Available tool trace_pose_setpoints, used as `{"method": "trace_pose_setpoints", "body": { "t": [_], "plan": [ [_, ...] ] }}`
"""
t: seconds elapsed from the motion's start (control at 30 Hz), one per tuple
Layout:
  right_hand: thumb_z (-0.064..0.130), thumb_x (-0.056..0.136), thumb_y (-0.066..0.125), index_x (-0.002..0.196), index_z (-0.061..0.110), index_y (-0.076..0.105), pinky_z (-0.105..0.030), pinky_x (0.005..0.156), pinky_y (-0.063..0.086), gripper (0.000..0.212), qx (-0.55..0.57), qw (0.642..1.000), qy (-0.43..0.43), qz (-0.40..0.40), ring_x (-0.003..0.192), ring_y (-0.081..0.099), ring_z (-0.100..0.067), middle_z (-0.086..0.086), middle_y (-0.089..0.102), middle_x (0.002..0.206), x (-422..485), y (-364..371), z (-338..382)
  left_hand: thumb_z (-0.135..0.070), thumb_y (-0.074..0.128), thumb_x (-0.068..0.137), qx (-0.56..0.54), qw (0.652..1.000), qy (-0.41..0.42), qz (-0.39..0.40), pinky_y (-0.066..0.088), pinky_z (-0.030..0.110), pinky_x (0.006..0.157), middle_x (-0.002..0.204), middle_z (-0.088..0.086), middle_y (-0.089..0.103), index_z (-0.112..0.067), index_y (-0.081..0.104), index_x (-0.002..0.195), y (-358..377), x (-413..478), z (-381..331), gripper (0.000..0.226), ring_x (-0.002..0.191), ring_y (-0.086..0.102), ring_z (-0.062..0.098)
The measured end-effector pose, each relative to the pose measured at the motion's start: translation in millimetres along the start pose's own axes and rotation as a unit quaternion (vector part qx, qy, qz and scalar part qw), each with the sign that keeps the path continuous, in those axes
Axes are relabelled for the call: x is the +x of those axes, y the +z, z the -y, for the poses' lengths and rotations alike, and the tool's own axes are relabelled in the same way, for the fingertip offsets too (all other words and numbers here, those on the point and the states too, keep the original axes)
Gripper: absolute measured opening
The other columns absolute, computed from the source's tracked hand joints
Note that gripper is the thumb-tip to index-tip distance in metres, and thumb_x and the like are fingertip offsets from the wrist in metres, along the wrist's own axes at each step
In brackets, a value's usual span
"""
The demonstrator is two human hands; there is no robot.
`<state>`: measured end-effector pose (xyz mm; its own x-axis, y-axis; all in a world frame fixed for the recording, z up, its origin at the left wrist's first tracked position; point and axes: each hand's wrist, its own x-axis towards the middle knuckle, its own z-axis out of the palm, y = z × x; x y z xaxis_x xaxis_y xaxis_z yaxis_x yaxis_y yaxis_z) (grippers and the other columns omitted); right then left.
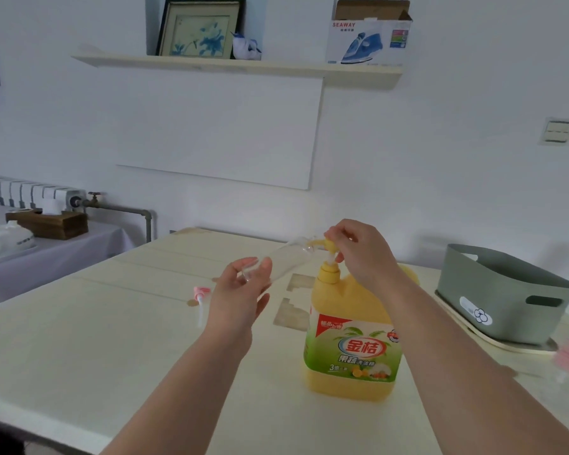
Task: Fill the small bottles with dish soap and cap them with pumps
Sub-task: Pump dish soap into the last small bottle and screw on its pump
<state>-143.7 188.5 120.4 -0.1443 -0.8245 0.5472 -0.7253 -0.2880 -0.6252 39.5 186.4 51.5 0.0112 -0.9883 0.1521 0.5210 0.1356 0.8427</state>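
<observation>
Yellow dish soap jug point(352, 323) stands on the table point(79, 339). The right hand point(358, 251) grips the jug's pump head point(329, 246) from above. At 10 o'clock from the jug, the left hand point(240, 290) holds a small clear bottle point(286, 257), tilted, its mouth at the pump spout. A pink pump point(200, 295) lies at 9 o'clock, a grey basket point(500, 290) at 2 o'clock.

Bright, even, cool daylight with a bluish cast; shadows on the bench point(79, 339) are soft and faint; overall softness, wide-angle bending of the shelf point(211, 65), edges blurrier
</observation>
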Motion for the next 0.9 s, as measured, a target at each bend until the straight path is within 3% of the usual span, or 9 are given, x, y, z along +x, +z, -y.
{"method": "trace_pose_setpoints", "body": {
  "t": [0.13,0.23,0.3,0.47,0.63,0.8,0.9],
  "plan": [
    [0.043,0.097,0.044,0.086,0.031,0.063,-0.032,0.073,0.042,0.024,-0.056,0.998,-0.008,-0.034,0.08,0.058,-0.006,0.015,0.061,0.087,-7,6,-5,-0.038,0.063,0.088,-0.011,1.0,-0.004,-0.029,0.047,0.024,0.073,0.113,-0.005,0.061,-0.028,0.062,0.113,4,-4,4,0.027,0.091,0.065,0.011],
    [0.041,0.098,0.043,0.087,0.028,0.062,-0.028,0.068,0.035,0.025,-0.092,0.994,-0.014,-0.052,0.077,0.054,-0.004,0.014,0.059,0.085,-9,9,-5,-0.027,0.053,0.095,-0.09,0.995,-0.019,-0.034,0.046,0.027,0.074,0.113,-0.004,0.057,-0.023,0.052,0.134,6,-7,3,0.039,0.087,0.059,0.013],
    [0.039,0.098,0.044,0.085,0.025,0.061,-0.029,0.067,0.033,0.025,-0.109,0.992,-0.018,-0.058,0.076,0.054,-0.007,0.012,0.059,0.084,-9,11,-6,-0.021,0.051,0.095,-0.123,0.991,-0.023,-0.039,0.047,0.029,0.073,0.111,-0.002,0.053,-0.021,0.048,0.137,6,-7,1,0.042,0.083,0.057,0.015],
    [0.036,0.097,0.044,0.084,0.024,0.06,-0.029,0.068,0.031,0.024,-0.132,0.989,-0.025,-0.057,0.078,0.053,-0.011,0.009,0.059,0.085,-10,13,-6,-0.016,0.05,0.097,-0.032,0.999,-0.002,-0.003,0.047,0.028,0.076,0.122,0.0,0.05,-0.017,0.042,0.142,-3,-11,-1,0.045,0.091,0.06,0.015],
    [0.038,0.098,0.041,0.092,0.031,0.061,-0.027,0.07,0.037,0.022,-0.1,0.993,-0.017,-0.053,0.08,0.058,-0.008,0.017,0.062,0.094,-8,10,-4,-0.018,0.061,0.091,0.056,0.998,0.012,0.017,0.046,0.027,0.083,0.107,0.002,0.058,-0.023,0.058,0.123,-16,-16,1,0.032,0.101,0.063,0.017],
    [0.041,0.097,0.042,0.093,0.032,0.062,-0.03,0.071,0.042,0.022,-0.048,0.998,0.003,-0.051,0.081,0.062,-0.011,0.02,0.063,0.096,-7,7,1,-0.019,0.072,0.082,0.05,0.998,0.029,0.003,0.046,0.029,0.085,0.106,-0.005,0.065,-0.03,0.062,0.103,-16,-22,3,0.026,0.118,0.058,0.021],
    [0.04,0.098,0.042,0.093,0.029,0.063,-0.028,0.067,0.036,0.024,-0.069,0.995,-0.011,-0.077,0.077,0.059,-0.008,0.015,0.063,0.088,-9,11,-2,-0.031,0.078,0.069,0.065,0.997,0.04,-0.004,0.043,0.038,0.102,0.101,-0.013,0.07,-0.036,0.065,0.098,-15,-26,3,0.032,0.123,0.054,0.015]
  ]
}}
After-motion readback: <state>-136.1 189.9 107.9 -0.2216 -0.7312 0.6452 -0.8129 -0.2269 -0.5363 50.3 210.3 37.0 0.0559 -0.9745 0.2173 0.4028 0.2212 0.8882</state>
